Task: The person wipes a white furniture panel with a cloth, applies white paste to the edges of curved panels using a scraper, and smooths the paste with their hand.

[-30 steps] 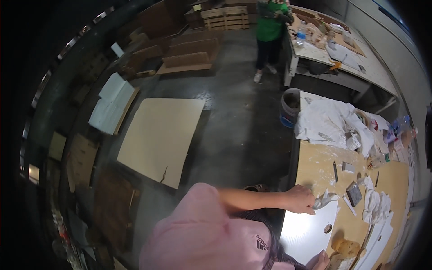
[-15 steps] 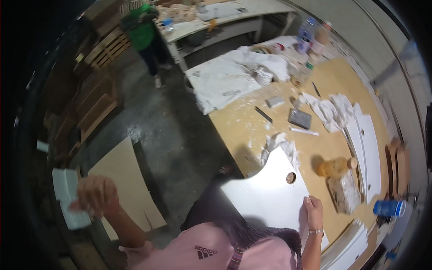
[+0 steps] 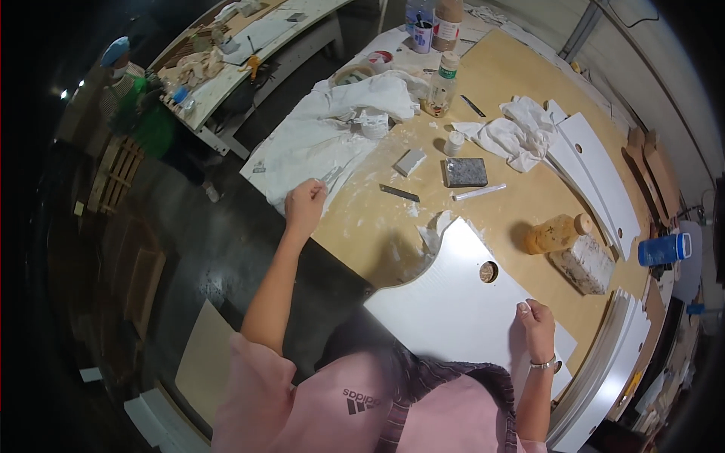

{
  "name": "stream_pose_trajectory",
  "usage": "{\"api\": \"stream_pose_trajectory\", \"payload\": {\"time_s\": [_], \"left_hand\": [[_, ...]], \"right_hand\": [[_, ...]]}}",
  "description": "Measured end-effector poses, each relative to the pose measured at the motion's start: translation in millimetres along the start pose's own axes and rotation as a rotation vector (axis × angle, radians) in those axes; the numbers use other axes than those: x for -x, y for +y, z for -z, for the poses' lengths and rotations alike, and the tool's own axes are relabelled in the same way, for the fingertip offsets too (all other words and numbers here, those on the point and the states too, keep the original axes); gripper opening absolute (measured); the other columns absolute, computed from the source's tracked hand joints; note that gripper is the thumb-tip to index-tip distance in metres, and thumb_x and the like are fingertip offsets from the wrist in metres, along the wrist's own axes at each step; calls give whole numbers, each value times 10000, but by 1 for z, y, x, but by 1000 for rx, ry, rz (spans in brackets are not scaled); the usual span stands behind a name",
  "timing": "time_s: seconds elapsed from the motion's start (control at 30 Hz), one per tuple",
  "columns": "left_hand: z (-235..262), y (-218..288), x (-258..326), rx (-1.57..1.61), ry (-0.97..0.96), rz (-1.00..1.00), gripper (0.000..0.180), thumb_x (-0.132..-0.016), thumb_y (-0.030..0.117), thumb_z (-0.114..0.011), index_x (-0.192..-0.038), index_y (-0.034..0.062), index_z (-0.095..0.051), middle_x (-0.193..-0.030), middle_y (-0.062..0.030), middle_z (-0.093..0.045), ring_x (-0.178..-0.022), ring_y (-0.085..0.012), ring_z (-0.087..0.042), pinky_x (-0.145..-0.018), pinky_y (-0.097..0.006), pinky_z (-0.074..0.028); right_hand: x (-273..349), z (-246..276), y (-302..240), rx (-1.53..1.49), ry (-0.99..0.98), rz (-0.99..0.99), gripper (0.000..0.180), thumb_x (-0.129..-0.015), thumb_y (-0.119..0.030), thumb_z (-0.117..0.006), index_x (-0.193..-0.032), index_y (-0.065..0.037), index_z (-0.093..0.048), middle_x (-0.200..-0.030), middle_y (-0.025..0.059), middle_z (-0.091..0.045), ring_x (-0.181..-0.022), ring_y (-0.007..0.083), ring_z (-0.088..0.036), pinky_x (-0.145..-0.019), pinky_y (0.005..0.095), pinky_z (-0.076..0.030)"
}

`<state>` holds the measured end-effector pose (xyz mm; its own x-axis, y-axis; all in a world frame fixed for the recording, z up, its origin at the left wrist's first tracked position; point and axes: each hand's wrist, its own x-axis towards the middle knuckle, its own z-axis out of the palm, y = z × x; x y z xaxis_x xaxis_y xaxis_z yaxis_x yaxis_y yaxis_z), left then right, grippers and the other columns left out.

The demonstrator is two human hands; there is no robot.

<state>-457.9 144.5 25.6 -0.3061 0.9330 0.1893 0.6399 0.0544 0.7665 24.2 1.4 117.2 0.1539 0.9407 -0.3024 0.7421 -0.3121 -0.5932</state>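
A white panel (image 3: 453, 302) with a curved edge and a round hole slants across my lap and the table's near edge. My right hand (image 3: 536, 321) grips its right edge, thumb on the top face. My left hand (image 3: 306, 208) is raised at the table's left edge, over the corner of a white cloth (image 3: 302, 147). Its fingers are pinched together; whether they hold something small is hidden. Beyond the panel lie a crumpled white rag (image 3: 436, 232), a dark flat strip (image 3: 399, 193), a dark grey block (image 3: 464, 172) and a light grey block (image 3: 409, 162).
A bottle of amber liquid (image 3: 555, 234) leans by a wrapped block (image 3: 585, 264). Stacked white panels (image 3: 604, 370) stand at the right, near a blue jug (image 3: 663, 249). Several bottles (image 3: 440, 84) occupy the far side. Another person (image 3: 147, 113) stands by the far-left bench (image 3: 219, 98).
My left hand has swung from the far left over the floor to the table's left edge, its fingers closing. The view has turned left. My right hand still holds the panel.
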Motion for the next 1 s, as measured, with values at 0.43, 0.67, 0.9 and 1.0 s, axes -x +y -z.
{"api": "stream_pose_trajectory", "payload": {"time_s": [0.43,0.67,0.9,1.0], "left_hand": [[-20,-46,-82,-259,-349,-155,196,-737,161,-726,-858,68,-603,-905,-90,-652,-848,-298,-617,-735,-423,-479],[7,29,-75,330,-309,-250,331,-676,-69,-668,-1002,-22,-643,-907,-107,-624,-841,-227,-621,-755,-291,-491],[-15,102,-68,444,-505,-583,340,-652,-61,-692,-987,-6,-671,-947,-110,-604,-851,-249,-607,-737,-317,-500],[-19,107,-67,382,-557,-647,354,-631,-67,-678,-982,-22,-664,-930,-130,-607,-841,-275,-608,-734,-322,-499]], "right_hand": [[-24,-52,-70,-29,67,-109,375,-866,-342,-567,-722,-2,-499,-578,155,-380,-546,267,-353,-536,385,-332],[-44,-37,-93,56,63,-159,379,-863,-362,-576,-716,-17,-521,-549,134,-429,-518,263,-393,-529,386,-344],[-60,-37,-78,37,62,-131,439,-873,-413,-603,-710,-14,-518,-518,85,-386,-495,202,-352,-502,358,-321],[-63,-37,-73,-11,30,-145,453,-878,-414,-607,-701,-12,-500,-515,61,-345,-492,158,-326,-491,339,-300]]}}
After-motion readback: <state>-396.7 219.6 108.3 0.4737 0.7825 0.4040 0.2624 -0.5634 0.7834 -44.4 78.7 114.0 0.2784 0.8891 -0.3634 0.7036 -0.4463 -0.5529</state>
